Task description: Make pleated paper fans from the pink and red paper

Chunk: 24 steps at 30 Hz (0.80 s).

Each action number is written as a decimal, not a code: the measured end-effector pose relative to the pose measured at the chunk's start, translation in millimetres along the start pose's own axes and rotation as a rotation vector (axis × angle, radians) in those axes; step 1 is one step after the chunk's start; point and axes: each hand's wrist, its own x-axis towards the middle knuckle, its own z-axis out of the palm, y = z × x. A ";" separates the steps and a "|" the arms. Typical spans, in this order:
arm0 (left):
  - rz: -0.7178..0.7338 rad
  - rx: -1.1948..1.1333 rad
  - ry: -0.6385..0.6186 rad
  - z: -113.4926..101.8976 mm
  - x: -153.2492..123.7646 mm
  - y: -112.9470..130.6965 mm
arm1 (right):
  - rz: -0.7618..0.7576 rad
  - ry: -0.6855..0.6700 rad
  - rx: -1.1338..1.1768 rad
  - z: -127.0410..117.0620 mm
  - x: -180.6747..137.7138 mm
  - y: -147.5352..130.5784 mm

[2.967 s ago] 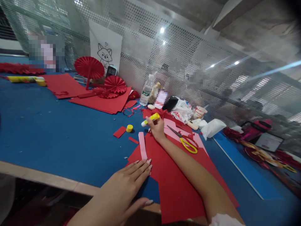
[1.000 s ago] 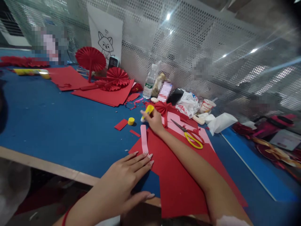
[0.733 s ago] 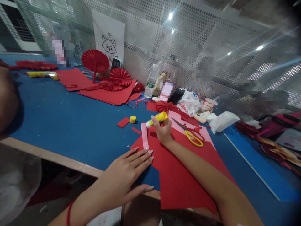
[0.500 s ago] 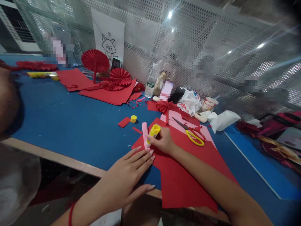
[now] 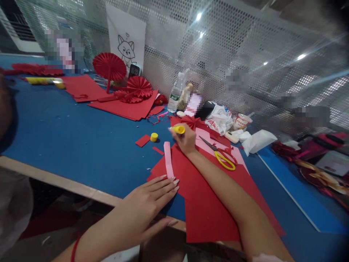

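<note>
Under the outstretched fingertips of my left hand (image 5: 148,198) lies the near end of a narrow pink paper strip (image 5: 168,160). The strip rests on red paper sheets (image 5: 211,207) at the table's front edge. My right hand (image 5: 187,140) is closed round a yellow glue stick (image 5: 179,129), raised beyond the strip and apart from it. The yellow glue cap (image 5: 154,137) stands on the table beside a small red paper piece (image 5: 143,141). Scissors (image 5: 219,153) with yellow and red handles lie to the right of my right hand.
Red folded-paper fans (image 5: 109,67) and a water bottle (image 5: 175,95) stand toward the back. A white plastic bag (image 5: 220,118), a paper cup (image 5: 242,121) and tissue (image 5: 257,141) sit at right. Another person's arm (image 5: 4,109) is at the left edge.
My right hand has moved away from me with the glue stick, off the pink strip. My left hand still presses the strip's near end.
</note>
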 end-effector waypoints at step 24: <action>-0.300 0.297 -0.097 -82.9 92.0 -135.3 | 0.110 -0.122 -0.039 -4.7 -9.8 3.8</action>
